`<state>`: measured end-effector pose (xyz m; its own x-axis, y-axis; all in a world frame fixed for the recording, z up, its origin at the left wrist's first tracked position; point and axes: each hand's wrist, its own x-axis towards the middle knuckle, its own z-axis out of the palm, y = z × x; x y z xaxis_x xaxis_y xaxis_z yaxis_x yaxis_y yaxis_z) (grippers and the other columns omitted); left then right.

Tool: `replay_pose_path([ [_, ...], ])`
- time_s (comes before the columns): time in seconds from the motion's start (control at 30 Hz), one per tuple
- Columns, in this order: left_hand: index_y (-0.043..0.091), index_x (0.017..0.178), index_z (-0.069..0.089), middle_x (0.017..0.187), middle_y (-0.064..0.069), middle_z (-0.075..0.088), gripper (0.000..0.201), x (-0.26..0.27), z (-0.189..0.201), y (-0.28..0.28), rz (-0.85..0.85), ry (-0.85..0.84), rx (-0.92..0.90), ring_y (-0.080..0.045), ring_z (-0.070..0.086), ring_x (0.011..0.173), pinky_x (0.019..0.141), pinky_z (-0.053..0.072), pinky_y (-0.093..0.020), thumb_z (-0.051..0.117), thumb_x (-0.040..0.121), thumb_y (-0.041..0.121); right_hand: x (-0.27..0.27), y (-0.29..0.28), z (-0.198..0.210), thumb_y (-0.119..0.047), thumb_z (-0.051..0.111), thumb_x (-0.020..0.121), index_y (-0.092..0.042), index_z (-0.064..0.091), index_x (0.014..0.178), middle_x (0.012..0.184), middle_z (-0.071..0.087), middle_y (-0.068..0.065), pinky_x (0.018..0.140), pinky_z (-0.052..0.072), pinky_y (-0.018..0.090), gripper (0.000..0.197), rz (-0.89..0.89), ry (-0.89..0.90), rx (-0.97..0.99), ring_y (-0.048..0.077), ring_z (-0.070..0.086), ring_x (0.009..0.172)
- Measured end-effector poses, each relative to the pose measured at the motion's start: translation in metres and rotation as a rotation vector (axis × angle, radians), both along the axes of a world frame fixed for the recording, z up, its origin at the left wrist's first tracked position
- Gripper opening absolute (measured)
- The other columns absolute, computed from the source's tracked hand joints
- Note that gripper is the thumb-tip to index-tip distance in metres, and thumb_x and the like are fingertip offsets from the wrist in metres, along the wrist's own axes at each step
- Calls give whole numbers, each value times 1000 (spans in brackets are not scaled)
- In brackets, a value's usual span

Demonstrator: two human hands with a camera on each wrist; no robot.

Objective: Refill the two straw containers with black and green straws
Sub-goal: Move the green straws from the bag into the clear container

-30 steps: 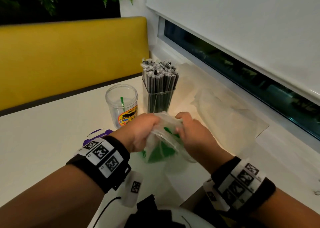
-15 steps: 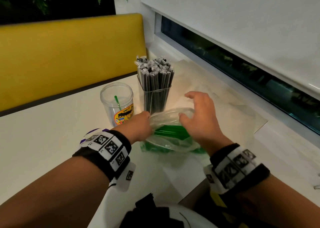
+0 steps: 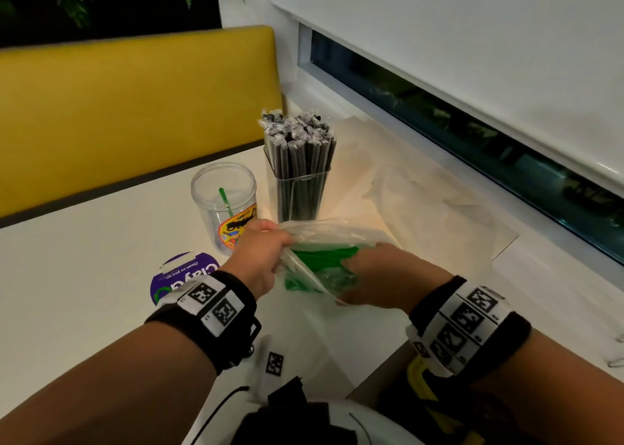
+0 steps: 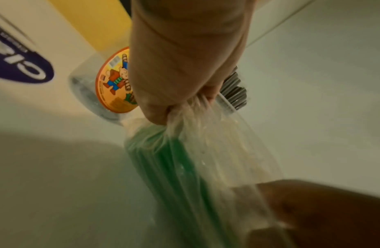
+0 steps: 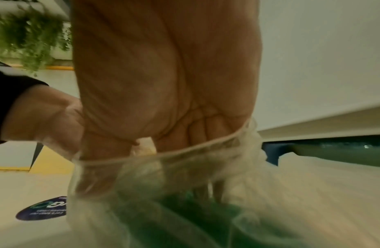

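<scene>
A clear plastic bag (image 3: 324,233) of green straws (image 3: 320,255) lies on the white table in front of me. My left hand (image 3: 260,255) grips the gathered edge of the bag (image 4: 227,151) at its mouth. My right hand (image 3: 378,272) reaches inside the bag (image 5: 184,184), fingers on the green straws (image 5: 184,218); the plastic blurs their grip. Behind stands a round clear jar (image 3: 224,204) holding one green straw (image 3: 224,199). To its right a clear square container (image 3: 299,191) is packed with wrapped black straws (image 3: 297,140).
A purple round sticker (image 3: 185,274) lies on the table by my left wrist. An empty clear bag (image 3: 422,208) lies flat to the right, near the window sill (image 3: 472,147). A yellow bench back (image 3: 135,107) stands behind the table. The table's near edge (image 3: 378,373) runs under my right wrist.
My right hand, raised over the bag half a second ago, has gone into its mouth onto the green straws. My left hand keeps hold of the bag's edge.
</scene>
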<state>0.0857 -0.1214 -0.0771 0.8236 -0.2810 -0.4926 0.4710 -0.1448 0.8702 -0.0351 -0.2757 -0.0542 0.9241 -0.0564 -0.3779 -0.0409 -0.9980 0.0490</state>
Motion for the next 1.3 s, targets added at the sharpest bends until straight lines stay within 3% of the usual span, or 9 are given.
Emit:
replay_pose_path([
  [0.1, 14, 89, 50, 84, -6, 53, 23, 1, -8, 9, -208, -370, 259, -18, 48, 65, 49, 41, -28, 63, 79, -2, 4, 4, 2, -41, 35, 101, -14, 65, 105, 92, 64, 2, 89, 44, 34, 40, 94, 86, -45, 23, 60, 86],
  [0.2, 17, 103, 52, 103, -12, 57, 43, 5, -13, 15, -442, -308, 377, -28, 61, 84, 59, 52, -35, 65, 71, -8, 25, 16, -8, -17, 43, 100, -7, 64, 106, 100, 63, 9, 77, 40, 31, 24, 5, -28, 119, 21, 54, 85],
  [0.33, 31, 145, 37, 139, -19, 41, 95, 7, -12, 19, -695, -256, 429, -38, 59, 109, 83, 60, -47, 68, 64, -7, 47, 40, -41, -36, 66, 84, -15, 65, 109, 101, 65, 3, 84, 52, 34, 32, -101, -88, 214, 22, 62, 92],
  [0.43, 23, 155, 25, 155, -11, 30, 89, 4, -2, 16, -966, -480, 596, -37, 27, 143, 117, 31, -43, 63, 79, -5, 48, 52, -64, -40, 62, 87, -16, 63, 116, 113, 63, 7, 89, 51, 41, 37, -42, -116, 117, 28, 61, 104],
  [0.5, 18, 149, 36, 145, -5, 41, 70, 5, 2, 15, -1077, -559, 699, -24, 27, 142, 117, 21, -33, 59, 85, 0, 48, 55, -71, -43, 49, 95, -17, 60, 117, 115, 63, 7, 93, 50, 42, 36, -54, -177, 166, 27, 60, 106],
  [0.73, -2, 110, 63, 115, -21, 63, 27, 27, 4, 6, -1005, -471, 862, -33, 66, 99, 79, 56, -37, 55, 86, 7, 51, 56, -58, -37, 35, 104, -11, 63, 114, 112, 67, 8, 97, 48, 38, 40, -41, -267, 190, 26, 62, 102],
  [0.97, 7, 112, 66, 96, -18, 64, 29, 50, -8, 18, -724, -141, 575, -29, 58, 84, 75, 51, -39, 49, 89, 2, 38, 45, -21, -36, 48, 99, -25, 60, 106, 109, 65, -4, 80, 41, 25, 18, -99, -256, 390, 16, 59, 97],
  [1.1, 14, 101, 71, 106, -18, 72, 16, 53, -20, 28, -696, -233, 534, -37, 69, 100, 92, 57, -50, 63, 87, 17, 29, 47, 16, -27, 64, 90, -27, 62, 98, 89, 64, -11, 68, 44, 23, 8, -59, -296, 569, 9, 58, 79],
  [1.3, 29, 125, 62, 128, 4, 65, 89, 43, -7, 77, -764, -41, 229, -17, 54, 125, 115, 32, -40, 80, 50, 74, 22, 42, 76, -20, 72, 86, -27, 60, 111, 93, 67, -4, 68, 61, 23, 28, -329, -374, 1063, 8, 69, 80],
])
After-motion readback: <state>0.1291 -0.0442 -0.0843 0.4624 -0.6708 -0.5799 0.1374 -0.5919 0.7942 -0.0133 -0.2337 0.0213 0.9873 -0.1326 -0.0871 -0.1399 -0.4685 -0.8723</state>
